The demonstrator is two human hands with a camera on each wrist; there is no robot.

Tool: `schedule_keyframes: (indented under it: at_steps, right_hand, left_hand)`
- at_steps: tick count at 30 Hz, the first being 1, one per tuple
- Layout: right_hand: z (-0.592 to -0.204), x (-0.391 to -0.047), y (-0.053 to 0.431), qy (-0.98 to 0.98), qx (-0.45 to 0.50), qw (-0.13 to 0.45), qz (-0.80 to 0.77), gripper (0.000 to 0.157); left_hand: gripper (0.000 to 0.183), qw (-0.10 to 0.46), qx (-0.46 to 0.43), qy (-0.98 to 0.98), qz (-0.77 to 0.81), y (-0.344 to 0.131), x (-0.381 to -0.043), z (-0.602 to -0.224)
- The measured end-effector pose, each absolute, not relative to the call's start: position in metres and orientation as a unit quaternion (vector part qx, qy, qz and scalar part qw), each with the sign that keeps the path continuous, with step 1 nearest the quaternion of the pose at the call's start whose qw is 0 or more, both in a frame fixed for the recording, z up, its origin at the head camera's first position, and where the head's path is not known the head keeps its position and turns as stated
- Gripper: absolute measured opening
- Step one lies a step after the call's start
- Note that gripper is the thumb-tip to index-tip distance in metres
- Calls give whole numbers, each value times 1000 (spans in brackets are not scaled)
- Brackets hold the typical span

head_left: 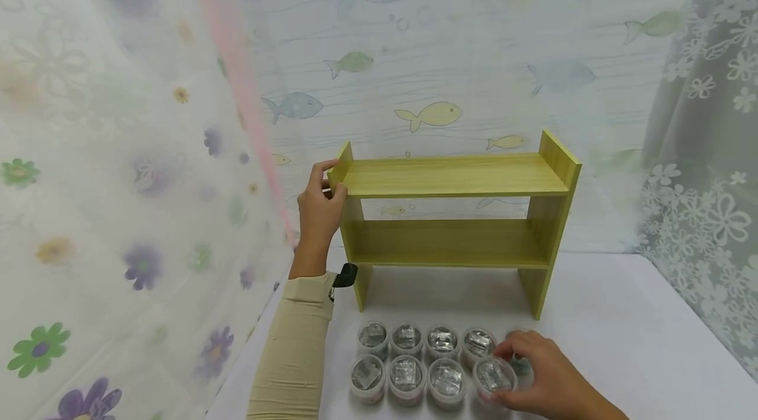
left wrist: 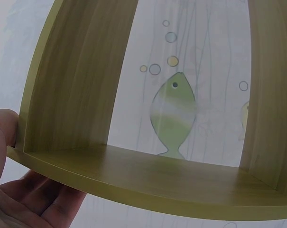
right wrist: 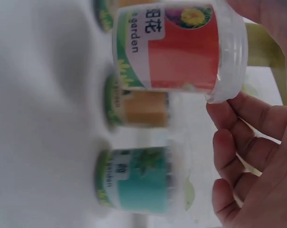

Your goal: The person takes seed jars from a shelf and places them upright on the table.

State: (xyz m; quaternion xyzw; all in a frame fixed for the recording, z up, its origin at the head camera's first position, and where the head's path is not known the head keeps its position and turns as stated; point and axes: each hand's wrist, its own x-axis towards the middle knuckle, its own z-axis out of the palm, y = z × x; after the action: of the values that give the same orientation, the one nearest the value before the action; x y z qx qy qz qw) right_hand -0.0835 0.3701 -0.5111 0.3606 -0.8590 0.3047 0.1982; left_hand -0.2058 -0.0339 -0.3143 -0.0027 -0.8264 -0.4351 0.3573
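My left hand (head_left: 322, 206) grips the upper left side panel of a yellow-green wooden shelf (head_left: 453, 176), thumb in front and fingers behind. At the lower right, my right hand (head_left: 551, 374) pinches a small round tub (head_left: 493, 375) by its clear lid, between thumb and fingers. In the right wrist view this tub has a red label (right wrist: 183, 52) with a flower picture. Whether its base touches the table cannot be told. Beside it stand an orange-labelled tub (right wrist: 143, 109) and a teal-labelled tub (right wrist: 142, 178). One tub is partly hidden behind my right hand.
Several more clear-lidded tubs (head_left: 405, 372) stand in two rows on the white table (head_left: 616, 315), in front of the shelf. A fish-patterned curtain (head_left: 438, 45) hangs behind, and a flower-patterned one (head_left: 136, 209) hangs close on the left.
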Motion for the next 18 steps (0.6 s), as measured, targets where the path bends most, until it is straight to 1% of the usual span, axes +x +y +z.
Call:
schedule_keyframes:
  at_steps: [3, 6, 12, 18]
  right_hand:
    - [-519, -84, 370, -865, 359, 229, 266, 50]
    - [-526, -83, 370, -865, 359, 245, 251, 51]
    - [-527, -81, 369, -874, 344, 252, 233, 51]
    - [-526, -79, 368, -881, 334, 247, 225, 51]
  left_hand:
    - [44, 357, -3, -828, -433, -34, -204, -314]
    - [44, 357, -1, -828, -433, -34, -204, -314]
    - [44, 356, 3, -829, -431, -34, -204, -313]
    - [44, 359, 0, -829, -429, -34, -204, -313]
